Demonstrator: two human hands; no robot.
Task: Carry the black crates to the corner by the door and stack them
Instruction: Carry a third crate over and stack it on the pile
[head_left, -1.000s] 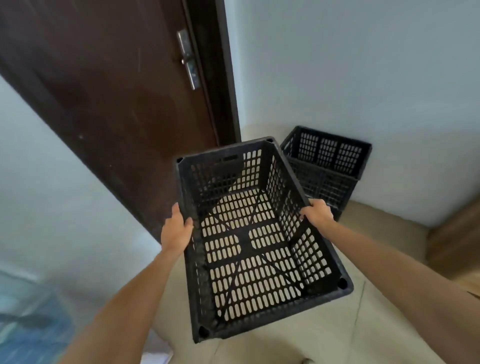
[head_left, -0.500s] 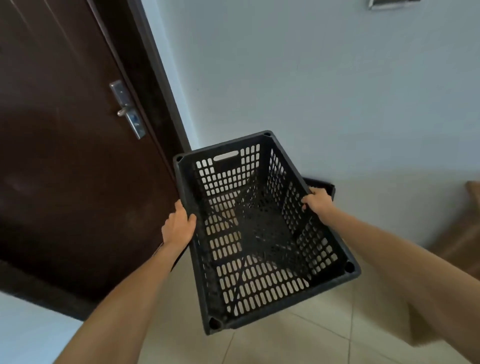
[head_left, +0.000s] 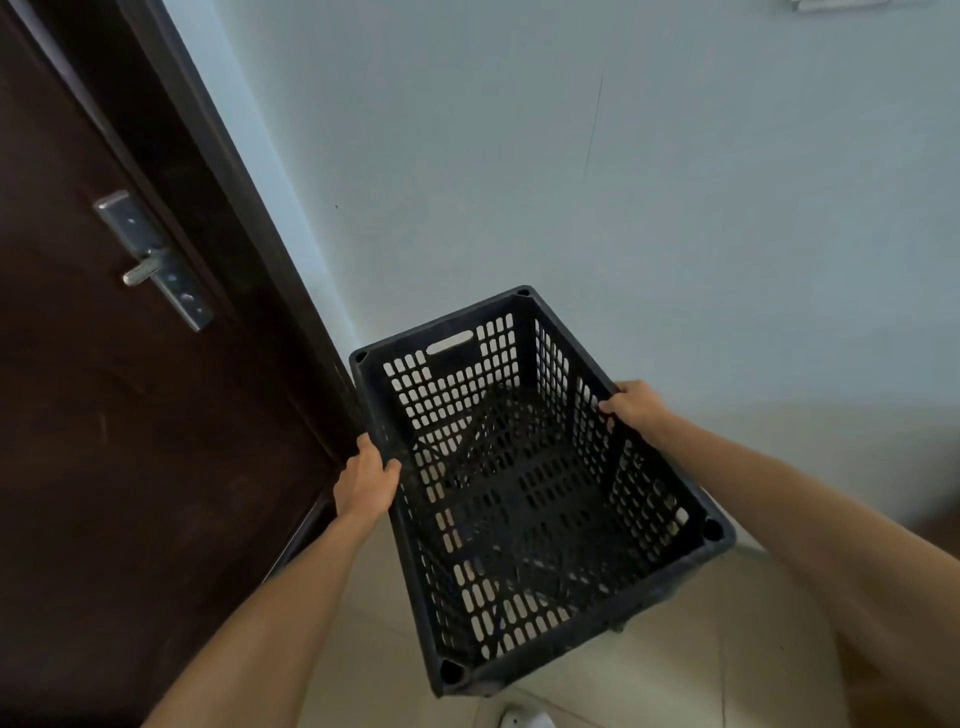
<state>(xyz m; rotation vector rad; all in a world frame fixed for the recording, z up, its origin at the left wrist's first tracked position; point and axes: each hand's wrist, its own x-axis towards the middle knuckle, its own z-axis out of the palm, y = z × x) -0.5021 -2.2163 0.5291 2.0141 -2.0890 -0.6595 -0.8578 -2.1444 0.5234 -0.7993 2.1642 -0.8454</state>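
Observation:
I hold a black perforated crate (head_left: 524, 499) in front of me, in the corner between the dark door and the pale wall. My left hand (head_left: 366, 480) grips its left long rim, thumb over the edge. My right hand (head_left: 636, 405) grips the right long rim. Through the crate's slotted floor I see more dark lattice right beneath it, which looks like the second crate; that crate is otherwise hidden. Whether the held crate rests on it or hangs just above, I cannot tell.
A dark brown door (head_left: 104, 441) with a metal handle (head_left: 156, 260) and its frame (head_left: 218, 218) fill the left. The pale wall (head_left: 623, 182) stands right behind the crate. Beige floor tiles (head_left: 675, 675) lie below, with something brown at the right edge.
I have moved closer to the corner and the crate has come over the second crate, whose rim no longer shows. Both hands keep the same grip.

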